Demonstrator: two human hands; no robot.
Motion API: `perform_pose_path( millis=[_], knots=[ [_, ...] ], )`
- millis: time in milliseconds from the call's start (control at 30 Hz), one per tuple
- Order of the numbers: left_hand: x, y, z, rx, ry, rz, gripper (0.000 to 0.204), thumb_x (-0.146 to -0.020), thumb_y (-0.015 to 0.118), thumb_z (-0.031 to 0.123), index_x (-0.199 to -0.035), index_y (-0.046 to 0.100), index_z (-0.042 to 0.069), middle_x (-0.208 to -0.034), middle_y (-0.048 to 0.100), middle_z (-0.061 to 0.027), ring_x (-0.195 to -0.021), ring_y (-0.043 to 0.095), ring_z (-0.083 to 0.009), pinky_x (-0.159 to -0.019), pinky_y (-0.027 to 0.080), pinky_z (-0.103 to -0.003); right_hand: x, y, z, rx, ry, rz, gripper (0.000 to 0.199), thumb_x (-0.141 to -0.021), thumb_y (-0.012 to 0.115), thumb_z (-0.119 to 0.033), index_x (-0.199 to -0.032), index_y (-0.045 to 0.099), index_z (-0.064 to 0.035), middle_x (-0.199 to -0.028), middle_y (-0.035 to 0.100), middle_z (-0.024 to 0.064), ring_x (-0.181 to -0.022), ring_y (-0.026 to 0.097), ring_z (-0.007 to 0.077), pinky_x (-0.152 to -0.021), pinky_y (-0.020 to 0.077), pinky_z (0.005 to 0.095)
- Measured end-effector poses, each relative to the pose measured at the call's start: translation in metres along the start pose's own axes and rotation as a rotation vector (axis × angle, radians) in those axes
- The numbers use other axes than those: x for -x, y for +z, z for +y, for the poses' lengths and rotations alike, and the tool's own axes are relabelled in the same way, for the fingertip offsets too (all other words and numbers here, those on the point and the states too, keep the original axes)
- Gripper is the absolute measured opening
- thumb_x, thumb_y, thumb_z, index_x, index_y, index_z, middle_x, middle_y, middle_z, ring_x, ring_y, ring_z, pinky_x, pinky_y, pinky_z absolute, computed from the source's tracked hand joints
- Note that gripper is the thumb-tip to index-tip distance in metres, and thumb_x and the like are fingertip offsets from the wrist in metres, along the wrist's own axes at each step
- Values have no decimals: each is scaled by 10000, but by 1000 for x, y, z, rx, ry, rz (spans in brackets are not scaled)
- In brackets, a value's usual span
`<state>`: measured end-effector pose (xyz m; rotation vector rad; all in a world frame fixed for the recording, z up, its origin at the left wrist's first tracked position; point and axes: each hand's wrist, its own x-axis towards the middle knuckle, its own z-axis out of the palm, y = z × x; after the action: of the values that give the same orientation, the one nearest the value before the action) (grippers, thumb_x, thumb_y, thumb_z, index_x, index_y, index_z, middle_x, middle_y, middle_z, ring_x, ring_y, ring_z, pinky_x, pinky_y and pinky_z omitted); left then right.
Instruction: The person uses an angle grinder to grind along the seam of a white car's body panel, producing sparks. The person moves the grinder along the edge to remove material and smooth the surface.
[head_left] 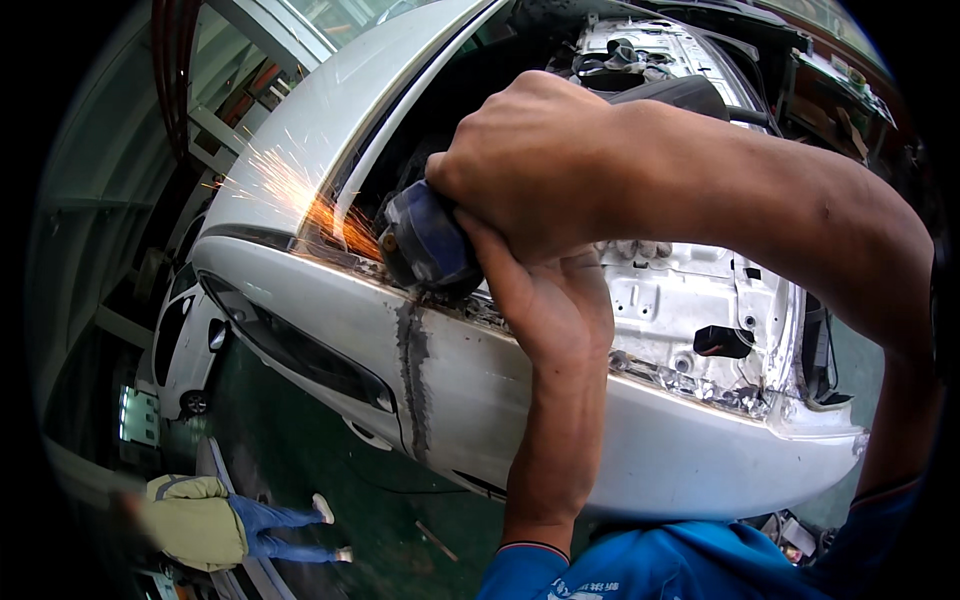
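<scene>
A dark blue and grey power grinder [432, 238] rests at the bare edge of a white car body [480, 350], and orange sparks [285, 185] fly off to the left. My right hand [525, 150] is closed over the tool from above, its arm bent across the view. From below, my left hand [555, 300] is closed round the tool, thumb along its side. Both hands hide much of the grinder, and its disc is not clearly visible. Just below the tool, a dark ground strip [412, 370] runs down the car's panel.
A bare metal panel [650, 300] with holes lies inside the body opening. A dark cable [400, 490] trails below the car. At lower left, a person in a yellow-green jacket [195, 520] is on the green floor [300, 440]. Another white car [185, 335] stands at left.
</scene>
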<state>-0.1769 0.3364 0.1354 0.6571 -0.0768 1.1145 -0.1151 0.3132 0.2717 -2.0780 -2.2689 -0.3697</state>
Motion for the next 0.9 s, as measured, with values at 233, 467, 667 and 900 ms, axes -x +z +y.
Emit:
perform_pose_path(
  millis=[233, 467, 667, 900],
  knots=[
    [-4, -2, 4, 19, -9, -34, 656, -1073, 397, 528, -1549, 294, 89, -1493, 466, -97, -1373, 481, -170, -1139, 382, -351, -2, -1, -2, 29, -18, 11, 243, -798, 708, -174, -1011, 710, -58, -833, 728, 123, -849, 741, 295, -726, 571, 400],
    [-7, 5, 1, 32, -35, -96, 542, -1050, 462, 520, -1472, 456, 180, -1398, 579, -8, -1235, 581, -126, -1024, 490, -326, 5, -3, 3, 57, 28, 65, 279, -795, 730, -183, -1042, 694, -57, -823, 725, 118, -837, 740, 293, -719, 571, 396],
    [-7, 8, 2, 54, -49, -25, 580, -1044, 459, 554, -1471, 455, 161, -1400, 576, -14, -1232, 577, -118, -1002, 483, -310, 0, -4, 2, 46, 19, 28, 297, -785, 730, -169, -1059, 691, -63, -816, 720, 114, -834, 736, 290, -706, 566, 394],
    [-8, 2, 5, 40, 0, 38, 577, -1039, 478, 542, -1443, 480, 129, -1372, 595, -27, -1209, 597, -125, -954, 511, -302, -7, -4, -2, 54, -56, 1, 279, -772, 727, -168, -1026, 704, -56, -821, 720, 117, -839, 736, 287, -702, 565, 396]
  ],
)
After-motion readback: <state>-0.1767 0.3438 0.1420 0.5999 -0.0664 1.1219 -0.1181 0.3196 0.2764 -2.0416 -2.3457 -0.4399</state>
